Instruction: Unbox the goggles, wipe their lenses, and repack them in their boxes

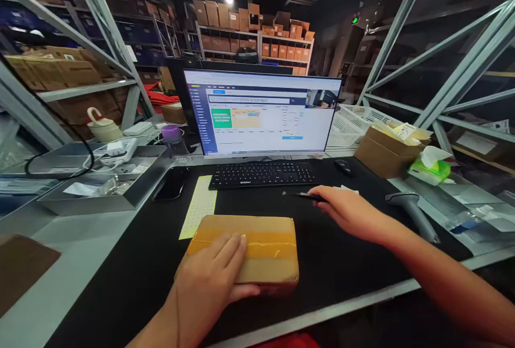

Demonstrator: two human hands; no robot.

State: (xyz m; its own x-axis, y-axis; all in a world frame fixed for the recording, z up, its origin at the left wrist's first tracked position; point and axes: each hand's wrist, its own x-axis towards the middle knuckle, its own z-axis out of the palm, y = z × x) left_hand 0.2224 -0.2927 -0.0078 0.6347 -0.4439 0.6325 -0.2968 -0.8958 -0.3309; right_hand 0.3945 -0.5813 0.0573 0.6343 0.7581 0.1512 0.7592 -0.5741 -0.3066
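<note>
A small cardboard box point(265, 270) with yellowish tape across its top sits near the front of the black desk mat. My left hand point(211, 273) grips the box at its left, fingers flat on the taped top and thumb along the near side. To the right and farther back, my right hand point(341, 208) is closed around a slim black tool point(308, 195) that points left, just in front of the keyboard point(261, 174). The tool's kind is hard to make out. A yellow printed sheet point(199, 206) lies partly behind the box.
A monitor point(261, 141) stands behind the keyboard. On the left are a phone point(171, 183) and a grey tray point(92, 206). A mouse point(342, 166), an open carton point(378, 152), a barcode scanner point(414, 214) and a tissue pack point(430, 168) are at the right.
</note>
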